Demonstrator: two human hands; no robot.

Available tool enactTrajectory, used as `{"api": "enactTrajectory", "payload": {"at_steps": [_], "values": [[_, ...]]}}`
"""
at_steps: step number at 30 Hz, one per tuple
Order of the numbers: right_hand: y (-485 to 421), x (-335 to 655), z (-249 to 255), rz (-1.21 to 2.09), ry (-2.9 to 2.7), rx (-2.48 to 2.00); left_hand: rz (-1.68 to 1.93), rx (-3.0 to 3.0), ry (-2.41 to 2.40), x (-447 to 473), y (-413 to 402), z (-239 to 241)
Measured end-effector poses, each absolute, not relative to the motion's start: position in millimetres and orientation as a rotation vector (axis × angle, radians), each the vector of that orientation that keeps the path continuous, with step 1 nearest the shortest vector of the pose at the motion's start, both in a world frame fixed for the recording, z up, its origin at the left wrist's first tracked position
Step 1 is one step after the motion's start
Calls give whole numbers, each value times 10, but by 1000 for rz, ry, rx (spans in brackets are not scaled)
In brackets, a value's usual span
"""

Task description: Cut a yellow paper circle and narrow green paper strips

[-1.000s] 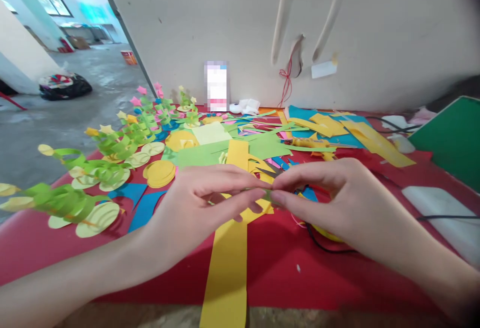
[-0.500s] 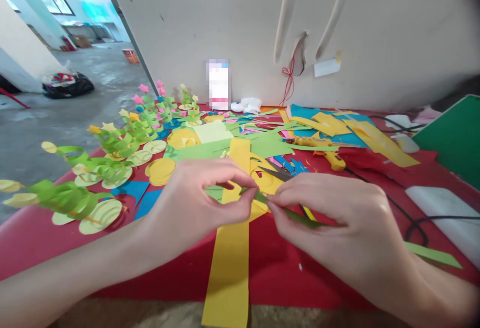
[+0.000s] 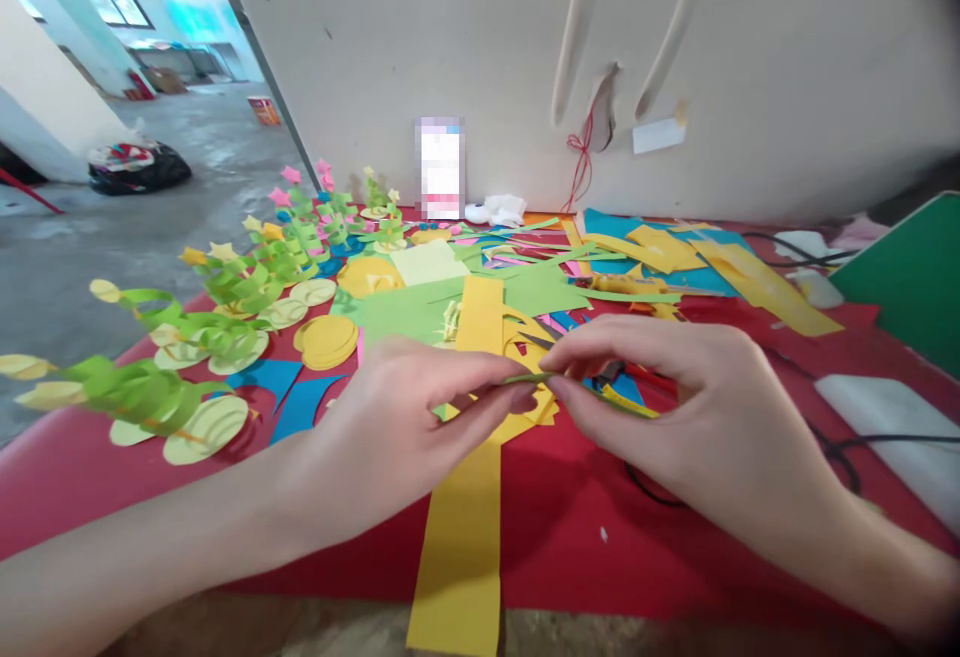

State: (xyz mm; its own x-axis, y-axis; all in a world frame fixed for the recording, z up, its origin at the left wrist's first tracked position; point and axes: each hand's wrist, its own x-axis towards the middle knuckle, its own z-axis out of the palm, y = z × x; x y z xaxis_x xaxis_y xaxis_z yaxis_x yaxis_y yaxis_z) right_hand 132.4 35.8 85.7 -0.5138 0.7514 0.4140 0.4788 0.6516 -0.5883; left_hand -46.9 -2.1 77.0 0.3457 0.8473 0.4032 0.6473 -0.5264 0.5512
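Between my two hands runs a narrow green paper strip [image 3: 525, 378], seen nearly edge-on. My left hand [image 3: 427, 407] pinches its left end between thumb and fingers. Close beside it, my right hand [image 3: 667, 397] pinches the strip too, and its fingers hide the rest. Beneath the hands a long yellow paper strip [image 3: 461, 537] lies across the red table and hangs over its front edge. Scissors [image 3: 534, 339] show partly behind my right fingers, among yellow paper scraps. A yellow glue gun [image 3: 626, 284] lies just beyond my right hand.
Curled green paper plants [image 3: 142, 392] with star or bud tops line the left side of the red table [image 3: 585, 557]. Yellow paper discs [image 3: 326, 340] and blue pieces [image 3: 300, 407] lie nearby. A phone [image 3: 441, 169] leans on the wall. Black cables cross a white block [image 3: 885, 427] at right.
My left fingers have straightened and moved right, nearer my right hand. The green strip has turned from slanting to almost level, and less of it shows. The view has shifted slightly.
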Motion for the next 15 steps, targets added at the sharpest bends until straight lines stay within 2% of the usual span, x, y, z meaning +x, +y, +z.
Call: {"api": "enactTrajectory", "payload": {"at_steps": [5, 15], "values": [[329, 1289, 855, 684, -2152, -941, 1047, 2330, 1312, -474, -37, 768], [325, 1268, 855, 597, -2141, -933, 1041, 2429, 1300, -465, -47, 739]]}}
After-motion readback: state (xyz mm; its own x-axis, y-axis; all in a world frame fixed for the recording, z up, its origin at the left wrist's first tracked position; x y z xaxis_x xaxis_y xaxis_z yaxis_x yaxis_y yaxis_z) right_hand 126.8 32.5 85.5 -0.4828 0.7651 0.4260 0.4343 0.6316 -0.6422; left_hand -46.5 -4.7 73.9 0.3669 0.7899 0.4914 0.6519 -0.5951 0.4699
